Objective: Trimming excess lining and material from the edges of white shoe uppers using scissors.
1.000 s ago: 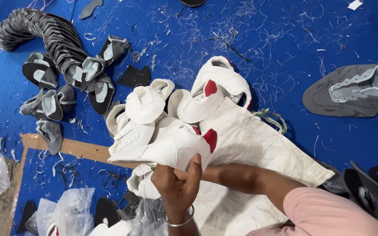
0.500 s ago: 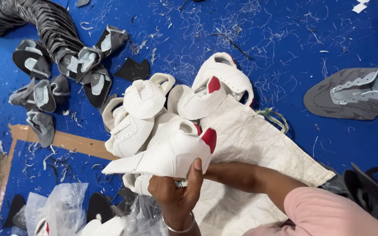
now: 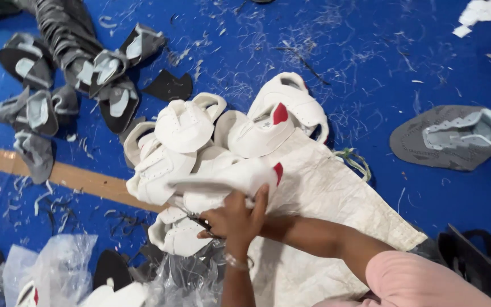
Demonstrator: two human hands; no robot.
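Above woven sack [image 3: 336, 199], hands [image 3: 235, 217] holding white shoe upper [image 3: 223, 181], red tab

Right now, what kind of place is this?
Probably a shoe-making workshop: a pile of white shoe uppers, stacked grey uppers, and thread scraps on the blue floor.

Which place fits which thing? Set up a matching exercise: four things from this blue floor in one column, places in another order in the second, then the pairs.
Things:
1. grey shoe upper
2. clear plastic bag
3. white woven sack
4. black-and-grey uppers

Places:
A. upper left of the floor
B. under the pile of white uppers
C. alone at the right
D. lower left corner

Pairs: 1-C, 2-D, 3-B, 4-A
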